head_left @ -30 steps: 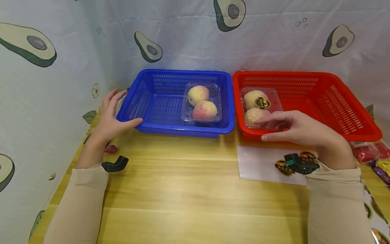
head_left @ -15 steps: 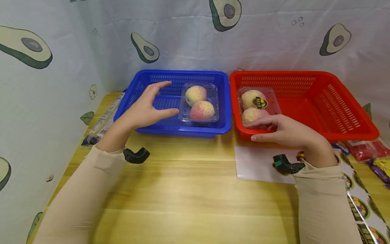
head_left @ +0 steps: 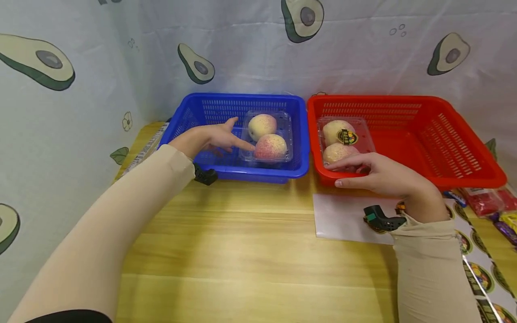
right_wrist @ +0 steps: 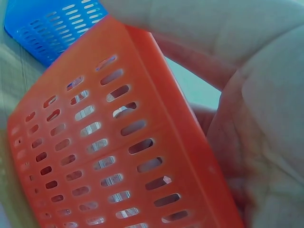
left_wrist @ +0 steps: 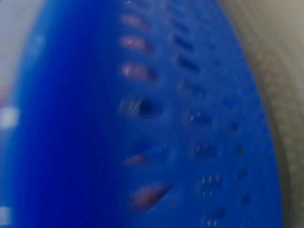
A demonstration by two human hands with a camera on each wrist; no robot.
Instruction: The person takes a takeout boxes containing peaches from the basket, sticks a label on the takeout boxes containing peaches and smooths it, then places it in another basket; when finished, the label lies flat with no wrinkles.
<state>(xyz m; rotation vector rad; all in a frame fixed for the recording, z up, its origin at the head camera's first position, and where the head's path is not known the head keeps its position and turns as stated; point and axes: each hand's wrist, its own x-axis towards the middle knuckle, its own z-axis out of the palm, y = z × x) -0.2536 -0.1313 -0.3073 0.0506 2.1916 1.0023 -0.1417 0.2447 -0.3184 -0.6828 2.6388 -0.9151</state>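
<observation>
My left hand is inside the blue basket, fingers spread, one fingertip right at the clear plastic box with two peaches. The left wrist view is blurred; pinkish fingers show through the slots of the blue basket's wall. My right hand holds the front rim of the red basket, fingers over the inside and thumb outside. Behind those fingers lies a second clear box of two peaches, bearing a black-and-gold sticker. In the right wrist view, the slotted red wall runs beside my palm.
A white sheet with round stickers lies before the red basket. More sticker sheets and several wrapped packets are at the right. A long packet lies left of the blue basket. An avocado-print cloth hangs behind.
My left hand has moved from the blue basket's left rim, over the front and down inside toward the box of peaches. My right hand has shifted slightly left along the red rim.
</observation>
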